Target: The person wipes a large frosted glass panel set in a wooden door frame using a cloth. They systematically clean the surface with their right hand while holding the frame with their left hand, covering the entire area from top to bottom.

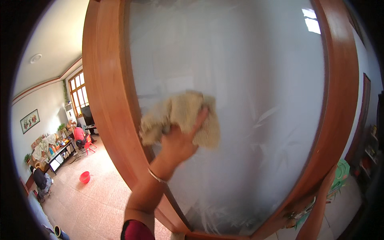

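A tan cloth (186, 111) lies bunched against a frosted glass panel (234, 75) etched with leaf shapes. My left hand (178, 144), a pale bangle on its wrist, presses the cloth to the glass near the panel's left side, one finger stretched over it; hand and cloth are blurred. Around the glass runs a brown wooden frame (105, 90). At the lower right my right hand (330, 177) is at the outer edge of the frame; its fingers are mostly hidden, so its grip cannot be made out.
Left of the frame, a red basin (85, 177) stands on the tiled floor. Farther off, one person (79, 133) is by a red chair (89, 145), and another person (42, 180) crouches near a low table (61, 154) with many items. A green object (341, 172) is at the lower right.
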The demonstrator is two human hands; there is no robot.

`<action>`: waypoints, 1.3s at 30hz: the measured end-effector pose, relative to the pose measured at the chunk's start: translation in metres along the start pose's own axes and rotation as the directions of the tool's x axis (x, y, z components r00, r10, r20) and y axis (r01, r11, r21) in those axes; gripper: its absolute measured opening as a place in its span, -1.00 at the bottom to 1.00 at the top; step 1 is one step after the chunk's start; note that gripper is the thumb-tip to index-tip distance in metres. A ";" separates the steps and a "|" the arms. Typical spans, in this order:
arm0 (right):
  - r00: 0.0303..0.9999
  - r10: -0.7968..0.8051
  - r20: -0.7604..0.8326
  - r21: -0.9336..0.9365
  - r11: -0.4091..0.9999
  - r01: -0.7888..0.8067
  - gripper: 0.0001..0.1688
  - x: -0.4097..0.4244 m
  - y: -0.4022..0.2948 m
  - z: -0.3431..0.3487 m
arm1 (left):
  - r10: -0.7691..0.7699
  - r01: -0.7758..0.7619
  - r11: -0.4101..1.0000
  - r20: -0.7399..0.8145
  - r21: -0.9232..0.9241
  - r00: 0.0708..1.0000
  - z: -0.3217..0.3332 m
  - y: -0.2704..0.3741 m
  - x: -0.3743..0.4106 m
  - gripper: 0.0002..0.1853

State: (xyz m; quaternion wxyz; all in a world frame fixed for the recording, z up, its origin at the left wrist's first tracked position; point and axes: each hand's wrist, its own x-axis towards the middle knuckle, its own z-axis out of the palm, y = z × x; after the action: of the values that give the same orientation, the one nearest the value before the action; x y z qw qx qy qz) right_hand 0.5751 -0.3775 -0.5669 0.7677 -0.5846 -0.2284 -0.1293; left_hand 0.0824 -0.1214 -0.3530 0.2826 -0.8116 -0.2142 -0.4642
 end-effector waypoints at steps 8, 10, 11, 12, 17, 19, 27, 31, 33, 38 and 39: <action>0.997 -0.062 0.049 0.042 0.997 0.060 -0.27 -0.015 0.014 -0.002 | 0.219 -0.148 0.972 -0.463 0.185 0.859 -0.047 -0.060 0.205 -0.22; 0.993 -0.099 0.060 0.009 0.995 0.099 -0.28 -0.013 0.030 -0.008 | 0.409 -0.340 0.912 -0.509 0.228 0.758 -0.061 -0.084 0.256 -0.32; 0.987 -0.148 0.058 -0.040 0.988 0.150 -0.28 -0.006 0.047 -0.026 | 0.178 -0.110 0.980 -0.472 0.168 0.863 -0.071 -0.059 0.262 -0.41; 0.979 -0.188 0.077 -0.068 0.979 0.193 -0.29 -0.002 0.068 -0.036 | 0.211 -0.125 0.971 -0.481 0.205 0.851 -0.081 -0.071 0.284 -0.42; 0.996 -0.044 0.079 -0.015 0.999 0.046 -0.25 -0.014 0.044 -0.007 | -0.107 0.137 0.990 -0.563 0.011 0.819 -0.099 -0.069 0.328 -0.51; 0.998 0.004 0.060 0.012 1.000 -0.005 -0.23 -0.010 0.020 -0.009 | -0.126 0.105 0.992 -0.549 -0.070 0.826 -0.098 -0.042 0.320 -0.57; 0.998 -0.024 0.062 -0.032 0.999 0.026 -0.23 -0.001 -0.003 -0.001 | 0.023 -0.041 0.999 -0.447 -0.031 0.894 -0.059 -0.068 0.278 -0.49; 0.996 0.019 0.091 0.046 0.999 -0.023 -0.17 -0.003 -0.032 0.016 | 0.027 -0.010 0.998 -0.304 0.057 0.952 -0.038 -0.044 0.202 -0.32; 0.997 0.001 0.078 0.042 0.999 -0.005 -0.20 0.001 -0.015 0.013 | 0.175 -0.139 0.980 -0.290 0.142 0.941 -0.025 -0.025 0.159 -0.19; 0.998 0.004 0.060 0.006 1.000 -0.004 -0.17 0.006 -0.013 -0.009 | 0.111 -0.141 0.981 0.210 0.135 0.971 0.019 0.012 0.047 -0.21; 0.999 0.011 0.049 0.008 1.000 -0.011 -0.15 0.005 -0.018 -0.015 | 0.159 -0.184 0.977 0.202 0.111 0.966 0.025 0.032 0.029 -0.25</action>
State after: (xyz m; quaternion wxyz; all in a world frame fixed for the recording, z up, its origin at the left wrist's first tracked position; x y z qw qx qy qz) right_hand 0.5741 -0.3963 -0.5526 0.7651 -0.5855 -0.2445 -0.1097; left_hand 0.1312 -0.1265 -0.3460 0.3517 -0.8481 -0.1986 -0.3428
